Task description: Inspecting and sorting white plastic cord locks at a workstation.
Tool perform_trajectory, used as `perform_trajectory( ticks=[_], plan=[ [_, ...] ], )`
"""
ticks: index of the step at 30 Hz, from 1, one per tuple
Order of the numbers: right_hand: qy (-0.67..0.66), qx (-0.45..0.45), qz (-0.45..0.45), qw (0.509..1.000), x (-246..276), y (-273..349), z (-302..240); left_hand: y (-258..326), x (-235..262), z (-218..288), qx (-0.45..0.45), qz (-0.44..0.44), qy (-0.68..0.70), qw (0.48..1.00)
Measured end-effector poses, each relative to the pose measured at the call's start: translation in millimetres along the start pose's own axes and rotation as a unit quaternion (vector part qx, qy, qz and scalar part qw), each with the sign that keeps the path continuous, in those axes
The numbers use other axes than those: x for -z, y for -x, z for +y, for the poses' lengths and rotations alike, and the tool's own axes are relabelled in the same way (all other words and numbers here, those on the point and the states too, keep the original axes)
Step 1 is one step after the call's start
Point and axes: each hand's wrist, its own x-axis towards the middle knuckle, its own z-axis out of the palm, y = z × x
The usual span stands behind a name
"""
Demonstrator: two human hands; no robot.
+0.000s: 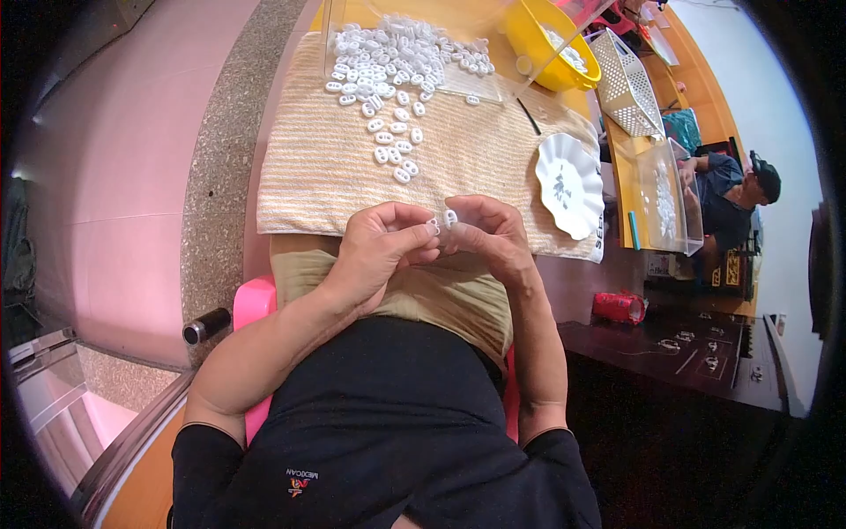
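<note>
My left hand (pixel 374 251) and my right hand (pixel 498 247) meet at the near edge of a striped towel (pixel 308 159), over my lap. Between the right thumb and fingers stands a small white oval plastic piece (pixel 451 217) with two holes. The left thumb and fingers pinch another small white part (pixel 434 226), partly hidden by the fingertips, so its exact shape is unclear. The two parts are close to each other; whether they touch I cannot tell. Beyond my hands, several like oval pieces (pixel 382 154) lie loose, trailing from a large heap (pixel 388 57).
A clear plastic box (pixel 480 84) stands behind the heap. To the right are a scalloped white plate (pixel 589 163) with small dark marks or bits, a thin black stick (pixel 529 116), a yellow basin (pixel 582 81) and a white perforated basket (pixel 624 79). Another person (pixel 727 189) works at far right.
</note>
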Motion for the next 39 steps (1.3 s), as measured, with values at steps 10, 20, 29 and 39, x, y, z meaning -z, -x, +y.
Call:
perform_trajectory(
  ticks=[10,20,29,39],
  plan=[
    [0.014,-0.004,-0.002,1.000,-1,1,0,0,-1,2,-0.005,-0.001,0.004,1.000],
    [0.285,0.174,0.097,0.938,0,-1,1,-1,2,-1,-0.004,0.005,0.000,1.000],
    [0.544,0.241,0.142,0.791,-6,-5,-8,-2,2,-2,-0.004,0.008,-0.001,1.000],
    [0.586,0.226,0.107,0.771,-1,-3,-7,-2,2,-3,-0.002,0.005,0.001,1.000]
  ],
)
